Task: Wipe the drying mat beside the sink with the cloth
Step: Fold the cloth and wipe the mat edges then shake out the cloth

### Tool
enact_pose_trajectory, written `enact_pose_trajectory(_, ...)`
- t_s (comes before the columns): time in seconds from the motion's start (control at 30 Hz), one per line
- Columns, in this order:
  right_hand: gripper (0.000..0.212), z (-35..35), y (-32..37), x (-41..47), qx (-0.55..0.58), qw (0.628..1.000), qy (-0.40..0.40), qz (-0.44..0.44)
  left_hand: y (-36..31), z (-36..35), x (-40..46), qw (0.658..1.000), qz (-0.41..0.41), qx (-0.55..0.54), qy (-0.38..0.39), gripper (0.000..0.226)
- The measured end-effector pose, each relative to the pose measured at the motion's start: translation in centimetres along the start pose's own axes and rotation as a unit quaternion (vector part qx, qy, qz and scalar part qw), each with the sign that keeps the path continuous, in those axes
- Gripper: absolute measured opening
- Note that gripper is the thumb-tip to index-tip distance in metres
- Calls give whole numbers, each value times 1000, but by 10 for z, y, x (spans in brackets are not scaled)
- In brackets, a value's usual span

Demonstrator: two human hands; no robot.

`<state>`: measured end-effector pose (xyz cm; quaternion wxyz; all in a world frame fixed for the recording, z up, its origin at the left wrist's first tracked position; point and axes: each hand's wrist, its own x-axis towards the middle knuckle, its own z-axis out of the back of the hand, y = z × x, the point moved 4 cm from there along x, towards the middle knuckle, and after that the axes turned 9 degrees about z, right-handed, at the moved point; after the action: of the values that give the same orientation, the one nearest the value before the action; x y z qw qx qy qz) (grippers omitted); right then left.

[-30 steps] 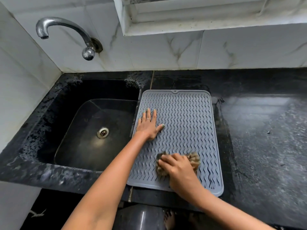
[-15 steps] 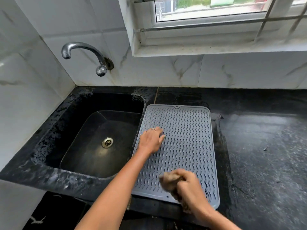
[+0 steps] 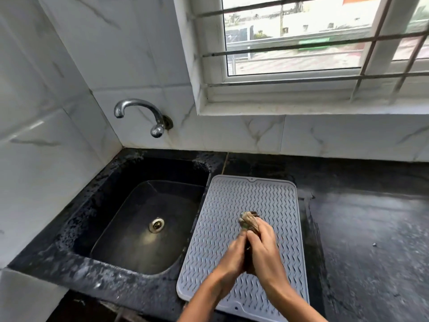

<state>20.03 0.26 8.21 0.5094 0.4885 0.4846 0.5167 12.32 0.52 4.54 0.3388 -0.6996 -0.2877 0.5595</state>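
Above the grey drying mat (image 3: pixel 234 205) beside the sink (image 3: pixel 148 219), my left hand (image 3: pixel 232 256) and right hand (image 3: pixel 264 247) squeeze the bunched cloth (image 3: pixel 249 221) together; wrung water could drip back onto the mat.

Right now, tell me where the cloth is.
The cloth is bunched between both hands, above the middle of the grey drying mat, right of the sink.

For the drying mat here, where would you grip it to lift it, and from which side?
Grip the drying mat by its raised rim along the left long edge, coming from the sink side. That edge seems to overhang the basin slightly, so fingers could slip beneath; elsewhere it lies flat on the counter.
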Motion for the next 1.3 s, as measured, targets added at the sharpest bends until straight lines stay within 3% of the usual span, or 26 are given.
enact_pose_trajectory(0.1,30,1,10,2,74,997,35,1,-3,5,1,997,2,-71,-5,55)
enact_pose_trajectory(0.17,28,12,14,8,111,994,8,-12,-5,11,4,993,-10,-119,3,64)
enact_pose_trajectory(0.23,24,28,17,15,74,996,-46,3,-6,13,5,986,-24,-164,31,69)
enact_pose_trajectory(0.33,24,39,14,22,-30,997,-62,20,-7,13,6,982,-21,-181,45,66)
enact_pose_trajectory(0.47,29,40,13,20,-117,989,-76,41,-10,13,5,992,-32,-121,-19,56)
enact_pose_trajectory(0.6,39,34,13,20,-29,999,-38,-2,-24,12,-4,988,-108,-77,-75,36)
enact_pose_trajectory(0.73,65,25,20,20,32,998,4,-46,-37,6,-18,985,-166,7,-50,25)
enact_pose_trajectory(0.83,57,26,20,23,85,994,-11,-72,-39,2,-22,986,-167,27,7,41)
enact_pose_trajectory(1.0,31,33,20,29,222,965,5,-136,-42,16,-27,987,-159,8,32,58)
enact_pose_trajectory(1.2,46,34,18,31,284,944,14,-166,-42,25,-26,983,-177,53,6,65)
enact_pose_trajectory(1.3,50,35,17,33,257,954,22,-153,-44,30,-25,981,-183,46,-36,43)
